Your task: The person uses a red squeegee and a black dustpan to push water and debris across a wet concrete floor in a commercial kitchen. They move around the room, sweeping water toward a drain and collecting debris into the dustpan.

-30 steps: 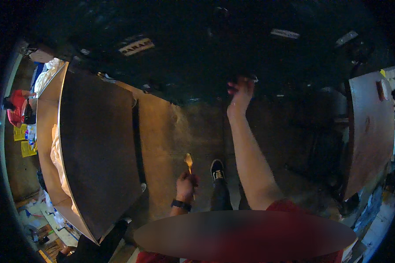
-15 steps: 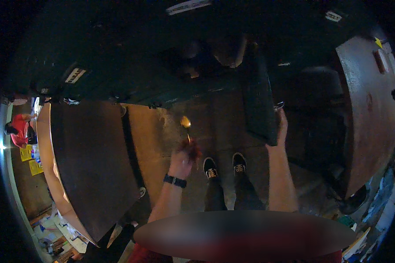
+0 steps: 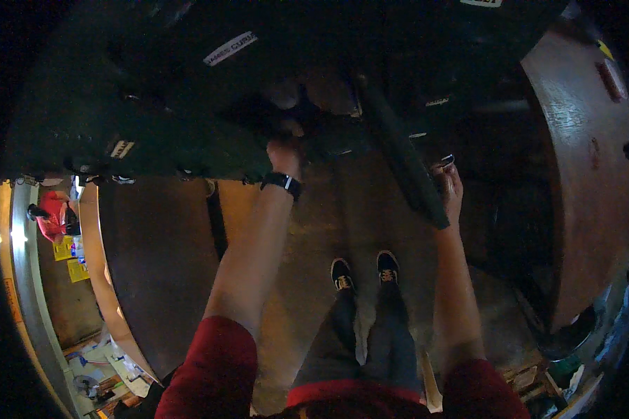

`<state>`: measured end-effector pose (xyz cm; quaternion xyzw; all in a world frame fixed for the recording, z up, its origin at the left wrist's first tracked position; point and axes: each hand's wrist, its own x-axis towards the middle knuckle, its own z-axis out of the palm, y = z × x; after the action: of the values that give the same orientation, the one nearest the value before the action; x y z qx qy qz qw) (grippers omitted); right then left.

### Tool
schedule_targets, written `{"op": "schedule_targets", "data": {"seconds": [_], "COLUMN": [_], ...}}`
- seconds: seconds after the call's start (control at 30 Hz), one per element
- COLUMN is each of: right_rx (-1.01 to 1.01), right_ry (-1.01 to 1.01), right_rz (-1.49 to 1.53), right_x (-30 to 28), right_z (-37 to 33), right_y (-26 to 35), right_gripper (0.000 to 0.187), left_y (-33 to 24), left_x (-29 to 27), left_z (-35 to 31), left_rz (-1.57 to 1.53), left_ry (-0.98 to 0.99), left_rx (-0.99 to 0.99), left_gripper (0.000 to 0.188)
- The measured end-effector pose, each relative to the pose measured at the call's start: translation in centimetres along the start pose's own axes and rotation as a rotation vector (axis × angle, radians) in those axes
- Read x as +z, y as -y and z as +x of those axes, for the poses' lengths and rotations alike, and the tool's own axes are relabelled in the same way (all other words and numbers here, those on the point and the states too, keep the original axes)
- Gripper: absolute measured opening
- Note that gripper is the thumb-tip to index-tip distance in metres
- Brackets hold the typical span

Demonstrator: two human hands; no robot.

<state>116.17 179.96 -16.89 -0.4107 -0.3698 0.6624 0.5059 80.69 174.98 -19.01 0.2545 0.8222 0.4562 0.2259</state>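
My left hand (image 3: 285, 157), with a dark band on its wrist, reaches into a dark opening (image 3: 307, 105) in the green locker bank (image 3: 168, 146). Its fingers are in shadow, so whatever they hold is hidden. The open locker door (image 3: 402, 157), a dark green panel, swings out toward me between my arms. My right hand (image 3: 451, 187) is closed at the right side of this door, fingers curled. A small shiny curved metal piece (image 3: 446, 161) shows at its fingertips; whether it is a latch or a padlock I cannot tell. Pale shapes inside the opening are too dark to name.
A brown tabletop (image 3: 157, 258) stands at the left, and a reddish-brown panel (image 3: 594, 181) at the right. Farther left a person in red (image 3: 52, 213) is near yellow sheets (image 3: 70, 258). My shoes (image 3: 341, 274) are on the brown floor (image 3: 314, 241). Clutter (image 3: 105, 377) lies at the lower left.
My left hand, which held a spoon over the floor, has moved up and forward into the locker opening; the spoon is out of sight. The door's angle has changed, with my right hand still at it.
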Motion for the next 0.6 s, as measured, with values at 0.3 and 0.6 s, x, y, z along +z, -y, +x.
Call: {"op": "schedule_targets", "data": {"seconds": [0.3, 0.6], "right_rx": [0.047, -0.014], "right_ry": [-0.077, -0.051], "right_rz": [-0.075, -0.236], "right_x": [1.2, 1.0], "right_z": [-1.3, -1.7], "right_y": [1.8, 1.9], "right_gripper": [0.014, 0.019], "left_y": [-1.2, -0.2], "left_x": [-0.4, 4.2], "left_z": [11.5, -9.2], "left_rz": [1.210, 0.667], "left_ry": [-0.057, -0.074], "left_rx": [0.359, 0.371], "left_gripper": [0.027, 0.039]}}
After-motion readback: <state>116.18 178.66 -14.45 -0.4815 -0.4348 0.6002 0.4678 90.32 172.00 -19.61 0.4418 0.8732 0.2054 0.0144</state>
